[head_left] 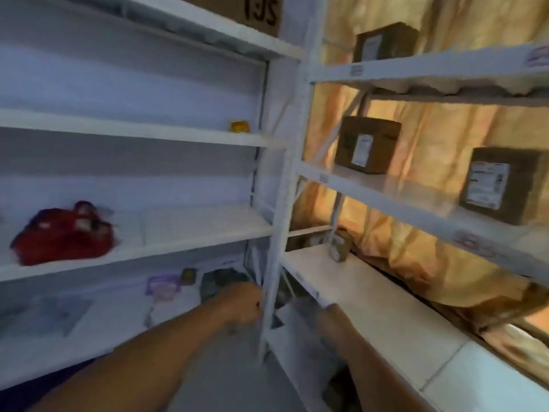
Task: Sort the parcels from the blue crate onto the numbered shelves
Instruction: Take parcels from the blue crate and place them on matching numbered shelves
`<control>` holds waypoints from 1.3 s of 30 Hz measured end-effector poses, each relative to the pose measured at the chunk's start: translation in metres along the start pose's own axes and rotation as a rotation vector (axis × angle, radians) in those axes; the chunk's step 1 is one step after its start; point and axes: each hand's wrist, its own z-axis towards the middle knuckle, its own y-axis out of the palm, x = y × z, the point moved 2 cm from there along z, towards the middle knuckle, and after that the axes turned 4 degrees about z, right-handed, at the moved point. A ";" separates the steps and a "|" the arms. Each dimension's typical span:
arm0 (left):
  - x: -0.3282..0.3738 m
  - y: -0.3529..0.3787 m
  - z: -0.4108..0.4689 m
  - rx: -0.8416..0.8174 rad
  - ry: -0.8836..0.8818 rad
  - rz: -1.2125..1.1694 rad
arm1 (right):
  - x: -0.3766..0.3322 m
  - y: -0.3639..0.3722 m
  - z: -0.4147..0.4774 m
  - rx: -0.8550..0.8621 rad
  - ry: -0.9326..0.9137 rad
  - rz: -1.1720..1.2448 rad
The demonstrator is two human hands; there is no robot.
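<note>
A pale flat parcel [289,315] sits low in the corner behind the white shelf post [274,263], just ahead of the nearer right hand [331,312] and right of the left hand [246,304], but I cannot tell through the blur whether either hand's fingers grip it.

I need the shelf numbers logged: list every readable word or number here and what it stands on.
No text here reads for certain.
cardboard box on the top shelf: big dark marks, cut off and blurred, unreadable.
parcel labels: print too blurred to read.
shelf-edge stickers: too small and blurred to read.
</note>
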 end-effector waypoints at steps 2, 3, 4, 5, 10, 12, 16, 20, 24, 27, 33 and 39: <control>-0.091 -0.023 -0.040 0.037 -0.125 -0.008 | -0.071 0.066 0.000 -0.163 -0.124 -0.081; -0.135 -0.032 -0.060 0.051 -0.196 -0.033 | -0.106 0.100 0.001 -0.220 -0.178 -0.110; -0.178 -0.039 -0.080 0.064 -0.275 -0.043 | -0.138 0.137 0.000 -0.272 -0.245 -0.171; -0.217 -0.044 -0.100 0.079 -0.352 -0.039 | -0.168 0.170 -0.007 -0.321 -0.316 -0.221; -0.375 -0.037 -0.183 0.102 -0.624 -0.104 | -0.290 0.313 -0.039 -0.437 -0.548 -0.394; -0.425 -0.021 -0.206 0.061 -0.700 -0.136 | -0.323 0.367 -0.045 -0.502 -0.604 -0.479; -0.507 0.017 -0.234 -0.026 -0.815 -0.176 | -0.372 0.482 -0.030 -0.586 -0.688 -0.563; -0.589 0.062 -0.240 -0.110 -0.954 -0.198 | -0.394 0.592 0.000 -0.676 -0.734 -0.676; -0.662 0.135 -0.229 -0.216 -0.994 -0.279 | -0.375 0.682 0.044 -0.823 -0.652 -0.782; -0.700 0.196 -0.211 -0.283 -0.974 -0.382 | -0.340 0.738 0.077 -0.891 -0.528 -0.793; -0.761 0.337 -0.181 -0.406 -0.911 -0.586 | -0.248 0.834 0.142 -0.967 -0.281 -0.890; -0.822 0.501 -0.152 -0.488 -0.921 -0.693 | -0.137 0.953 0.220 -0.952 -0.158 -0.849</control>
